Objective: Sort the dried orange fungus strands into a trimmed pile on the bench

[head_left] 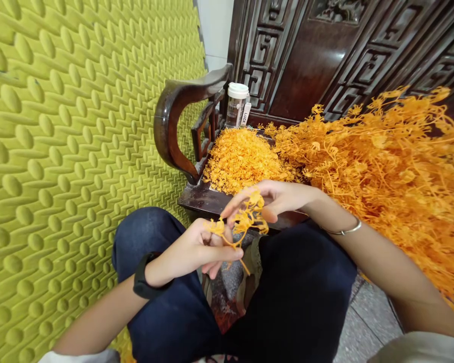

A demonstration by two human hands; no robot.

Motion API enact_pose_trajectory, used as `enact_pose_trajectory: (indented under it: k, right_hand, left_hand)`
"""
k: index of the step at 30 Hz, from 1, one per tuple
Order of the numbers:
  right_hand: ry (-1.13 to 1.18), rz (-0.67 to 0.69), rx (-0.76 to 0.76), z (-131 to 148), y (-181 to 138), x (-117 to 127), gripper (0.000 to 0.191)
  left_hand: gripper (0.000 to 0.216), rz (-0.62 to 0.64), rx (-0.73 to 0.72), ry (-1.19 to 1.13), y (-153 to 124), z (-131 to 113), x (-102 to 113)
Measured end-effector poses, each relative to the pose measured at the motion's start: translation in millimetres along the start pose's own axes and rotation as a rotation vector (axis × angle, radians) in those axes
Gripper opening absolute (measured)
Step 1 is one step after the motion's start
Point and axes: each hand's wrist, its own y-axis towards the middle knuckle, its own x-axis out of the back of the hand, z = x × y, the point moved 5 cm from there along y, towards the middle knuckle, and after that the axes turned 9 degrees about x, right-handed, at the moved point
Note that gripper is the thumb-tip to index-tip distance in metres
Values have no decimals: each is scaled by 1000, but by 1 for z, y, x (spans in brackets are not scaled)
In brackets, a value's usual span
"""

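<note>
Dark trouser legs spread across the foreground, knees apart, with the hands at work above the gap between them. A branching orange flower sprig is between the hands. The left hand, below a black wristband, pinches the sprig's stem between thumb and fingers, the cut end pointing down past the thumb. The right hand arches over the blossoms from the other side, thumb well apart from its loosely bent fingers; whether its fingertips touch the petals I cannot tell. A silver bangle circles that wrist.

Just beyond, a carved dark wooden armchair bears a mound of loose orange blossoms on its seat. Behind the mound, near the armrest, stands a clear jar with a white lid. To the right spreads a large heap of orange flower stems. Knobbly yellow-green padding fills the left side.
</note>
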Motion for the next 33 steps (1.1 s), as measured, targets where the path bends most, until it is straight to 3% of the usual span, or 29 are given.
enact_pose_trajectory:
  k: [5, 11, 14, 20, 23, 29, 33]
  right_hand:
    - [-83, -166, 112, 7, 12, -10, 72]
    - [-336, -288, 49, 11, 14, -20, 27]
    - [-381, -369, 53, 15, 13, -17, 17]
    - [-374, -766, 70, 19, 7, -1, 15]
    - [-354, -884, 98, 19, 7, 0, 17]
    - [-560, -955, 235, 29, 4, 10, 16]
    - [-488, -865, 280, 36, 1, 19, 17]
  left_hand:
    - [34, -15, 29, 85, 2, 0, 1]
    - [35, 11, -69, 73, 3, 2, 0]
    - [36, -8, -112, 67, 0, -1, -1]
    - [45, -163, -101, -242, -2, -9, 10]
    - [43, -159, -93, -323, 2, -12, 13]
    - [40, -180, -144, -336, 9, -30, 20]
    - [41, -194, -171, -217, 3, -53, 21]
